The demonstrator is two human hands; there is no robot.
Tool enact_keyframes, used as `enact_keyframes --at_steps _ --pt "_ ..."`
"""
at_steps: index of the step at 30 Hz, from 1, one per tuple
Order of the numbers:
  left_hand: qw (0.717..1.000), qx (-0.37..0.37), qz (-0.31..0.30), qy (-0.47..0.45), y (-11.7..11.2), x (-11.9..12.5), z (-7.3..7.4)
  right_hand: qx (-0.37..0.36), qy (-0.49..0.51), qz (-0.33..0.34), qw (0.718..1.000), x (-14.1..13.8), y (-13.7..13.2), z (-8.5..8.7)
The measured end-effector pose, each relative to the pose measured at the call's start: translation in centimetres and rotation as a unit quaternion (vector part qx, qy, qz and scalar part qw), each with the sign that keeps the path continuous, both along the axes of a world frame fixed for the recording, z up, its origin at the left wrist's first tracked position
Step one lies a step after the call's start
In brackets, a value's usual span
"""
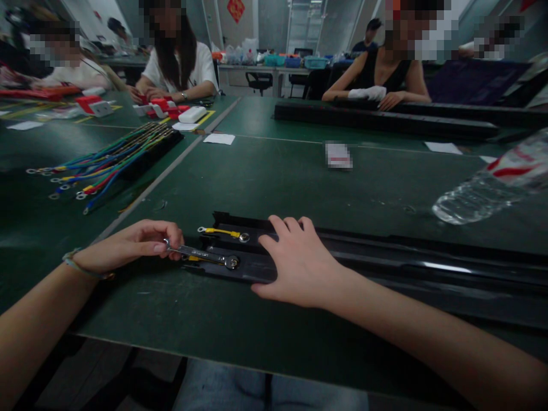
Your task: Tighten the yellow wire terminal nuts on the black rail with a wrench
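Note:
A long black metal channel lies across the table in front of me. Gripped at its left end in my left hand is a combination wrench, whose ring end sits around a nut on the channel. My right hand is spread across the channel just right of the wrench, thumb on the near side and fingers over the far part. A short yellow wire with ring terminals is fastened to a second nut. Another yellow wire lies partly hidden beneath the wrench.
Coloured wires with ring terminals lie in a bundle at the left. A water bottle is at the right. Co-workers sit across the green table, one behind more black channels. Red and white parts lie at the far left.

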State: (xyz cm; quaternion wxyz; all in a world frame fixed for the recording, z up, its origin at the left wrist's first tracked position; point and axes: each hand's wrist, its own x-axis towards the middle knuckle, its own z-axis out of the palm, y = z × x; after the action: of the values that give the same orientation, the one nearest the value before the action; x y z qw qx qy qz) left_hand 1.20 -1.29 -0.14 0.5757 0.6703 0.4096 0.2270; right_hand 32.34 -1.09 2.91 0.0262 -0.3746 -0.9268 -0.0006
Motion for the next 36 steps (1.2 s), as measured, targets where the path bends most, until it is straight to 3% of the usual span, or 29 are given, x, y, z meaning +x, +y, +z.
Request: enact_keyframes --at_steps 14,24,31,36 --pt "0.996 -0.033 -0.075 -0.044 -0.2 1.0 0.8 0.003 0.003 0.002 1.000 0.0 0.1 -0.1" --pt "0.995 -0.029 -0.088 -0.039 -0.3 0.9 1.0 0.002 -0.009 -0.001 1.000 0.0 0.1 -0.1" --pt "0.995 0.010 0.014 -0.093 -0.4 0.9 0.3 -0.001 0.000 0.002 1.000 0.1 0.1 -0.1" --pt "0.995 0.006 0.038 -0.093 -0.4 0.4 -0.2 0.000 0.003 0.004 1.000 0.0 0.1 0.0"
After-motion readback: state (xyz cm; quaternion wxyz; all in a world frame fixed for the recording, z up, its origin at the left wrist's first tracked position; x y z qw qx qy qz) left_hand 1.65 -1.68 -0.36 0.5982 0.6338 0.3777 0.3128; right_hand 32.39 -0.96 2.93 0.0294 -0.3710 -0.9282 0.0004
